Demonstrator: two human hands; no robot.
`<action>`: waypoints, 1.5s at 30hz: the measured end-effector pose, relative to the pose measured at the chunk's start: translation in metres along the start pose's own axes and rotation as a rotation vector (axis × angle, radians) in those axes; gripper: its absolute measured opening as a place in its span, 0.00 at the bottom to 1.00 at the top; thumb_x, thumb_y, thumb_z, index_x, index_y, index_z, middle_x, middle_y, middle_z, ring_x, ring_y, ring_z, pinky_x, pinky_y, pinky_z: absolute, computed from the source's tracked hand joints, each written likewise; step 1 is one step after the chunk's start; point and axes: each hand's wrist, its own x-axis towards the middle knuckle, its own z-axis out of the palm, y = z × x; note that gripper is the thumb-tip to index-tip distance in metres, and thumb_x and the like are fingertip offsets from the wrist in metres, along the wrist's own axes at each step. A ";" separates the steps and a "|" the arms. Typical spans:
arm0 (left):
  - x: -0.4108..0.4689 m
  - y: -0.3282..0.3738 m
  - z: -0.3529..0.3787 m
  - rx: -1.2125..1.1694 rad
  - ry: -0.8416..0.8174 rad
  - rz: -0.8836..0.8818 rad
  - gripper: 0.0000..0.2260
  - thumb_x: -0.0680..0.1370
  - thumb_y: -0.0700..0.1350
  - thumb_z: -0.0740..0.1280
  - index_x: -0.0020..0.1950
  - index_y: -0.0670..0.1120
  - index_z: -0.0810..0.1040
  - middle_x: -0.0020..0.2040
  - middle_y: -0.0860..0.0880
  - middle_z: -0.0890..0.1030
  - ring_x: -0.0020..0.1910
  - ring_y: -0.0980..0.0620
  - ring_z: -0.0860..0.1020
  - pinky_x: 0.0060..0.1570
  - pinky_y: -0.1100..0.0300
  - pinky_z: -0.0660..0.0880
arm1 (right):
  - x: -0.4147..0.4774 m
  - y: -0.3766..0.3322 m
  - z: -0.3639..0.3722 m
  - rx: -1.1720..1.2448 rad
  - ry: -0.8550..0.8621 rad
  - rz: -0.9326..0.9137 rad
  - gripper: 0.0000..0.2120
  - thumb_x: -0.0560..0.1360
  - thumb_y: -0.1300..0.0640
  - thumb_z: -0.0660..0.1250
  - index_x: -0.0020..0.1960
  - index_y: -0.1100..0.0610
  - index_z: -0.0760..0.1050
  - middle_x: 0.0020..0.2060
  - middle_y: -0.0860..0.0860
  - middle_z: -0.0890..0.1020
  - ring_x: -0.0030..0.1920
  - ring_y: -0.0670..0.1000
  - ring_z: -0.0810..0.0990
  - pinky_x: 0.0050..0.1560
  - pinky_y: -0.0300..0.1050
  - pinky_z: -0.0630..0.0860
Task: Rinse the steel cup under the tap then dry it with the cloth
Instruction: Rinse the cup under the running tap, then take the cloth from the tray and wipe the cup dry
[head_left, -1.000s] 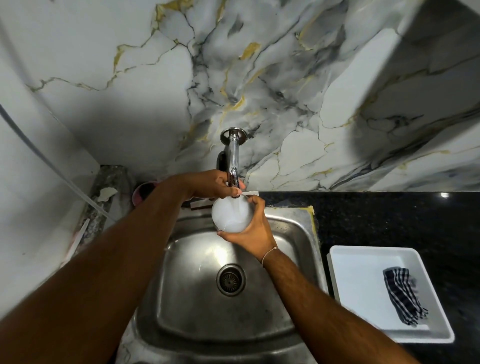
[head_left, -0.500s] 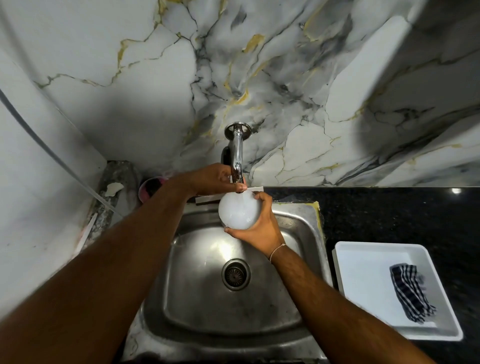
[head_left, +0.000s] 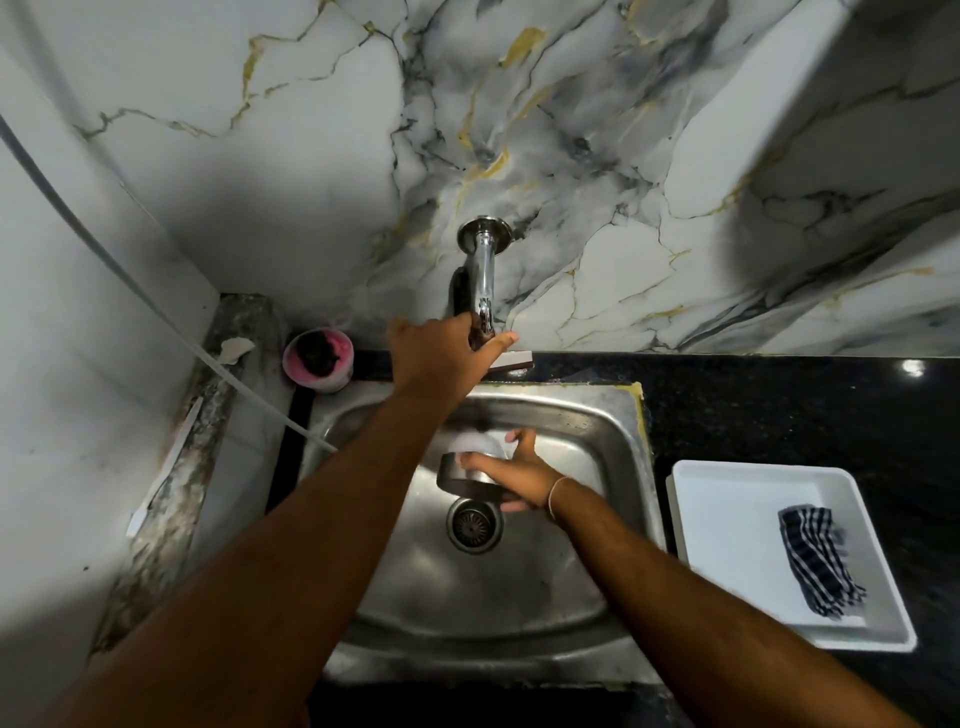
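The steel cup (head_left: 462, 470) is low inside the steel sink (head_left: 597, 431), just above the drain, tilted on its side. My right hand (head_left: 511, 475) grips it from the right, fingers wrapped around its body. My left hand (head_left: 441, 356) reaches up to the chrome tap (head_left: 483, 280) on the marble wall and is closed around its lower end. A thin stream of water falls from the tap toward the cup. The dark checked cloth (head_left: 818, 564) lies crumpled in a white tray (head_left: 727, 519) on the black counter to the right.
A pink tub (head_left: 318, 358) with something dark in it stands at the sink's back left corner. A white block (head_left: 511, 360) rests on the ledge behind the sink. A thin white hose (head_left: 156, 306) runs diagonally down the left wall. The drain (head_left: 474, 524) sits mid-sink.
My right hand has lowered the cup from just under the spout down into the sink and tilted it. My left hand stays on the tap. The camera view has shifted slightly.
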 end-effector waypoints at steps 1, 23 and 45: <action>-0.003 -0.002 -0.001 -0.013 -0.019 -0.006 0.30 0.75 0.80 0.56 0.39 0.54 0.77 0.24 0.57 0.68 0.31 0.51 0.72 0.64 0.40 0.72 | 0.000 0.000 0.001 0.051 -0.073 0.146 0.49 0.58 0.28 0.81 0.69 0.45 0.61 0.66 0.53 0.81 0.60 0.54 0.87 0.57 0.58 0.89; -0.141 0.016 0.067 -0.241 -0.463 -0.004 0.58 0.60 0.69 0.80 0.84 0.60 0.53 0.80 0.44 0.64 0.74 0.38 0.73 0.66 0.39 0.79 | -0.031 0.028 -0.042 0.271 -0.226 0.324 0.52 0.74 0.16 0.52 0.79 0.55 0.68 0.68 0.66 0.84 0.57 0.61 0.87 0.51 0.51 0.84; -0.136 0.005 0.095 -0.260 -0.681 -0.268 0.53 0.69 0.65 0.81 0.86 0.52 0.58 0.82 0.42 0.63 0.75 0.34 0.73 0.73 0.36 0.76 | -0.099 0.261 -0.256 -0.293 0.997 0.232 0.29 0.81 0.61 0.71 0.81 0.64 0.71 0.71 0.73 0.74 0.71 0.73 0.74 0.76 0.64 0.69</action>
